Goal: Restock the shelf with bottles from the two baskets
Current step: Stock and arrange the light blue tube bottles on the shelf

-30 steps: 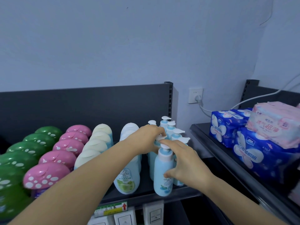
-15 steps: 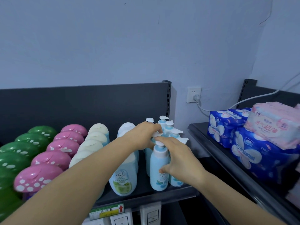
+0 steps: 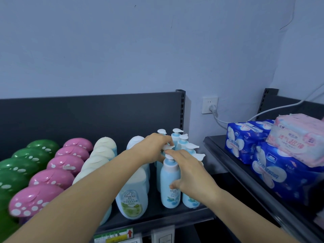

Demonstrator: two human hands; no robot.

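Pale blue plastic crowds the right end of the dark shelf, where pump bottles stand upright in tight rows. The right hand grips the front pump bottle, which stands near the shelf's front edge. Its thumb presses the bottle's face and its forefinger lies over the white pump. The left hand reaches in beside it, its fingers curled round the pump head of the next bottle just behind. To their left stands a green-labelled bottle, then rows of cream caps, pink caps and green caps. Blue packs lie on the neighbouring shelf to the right.
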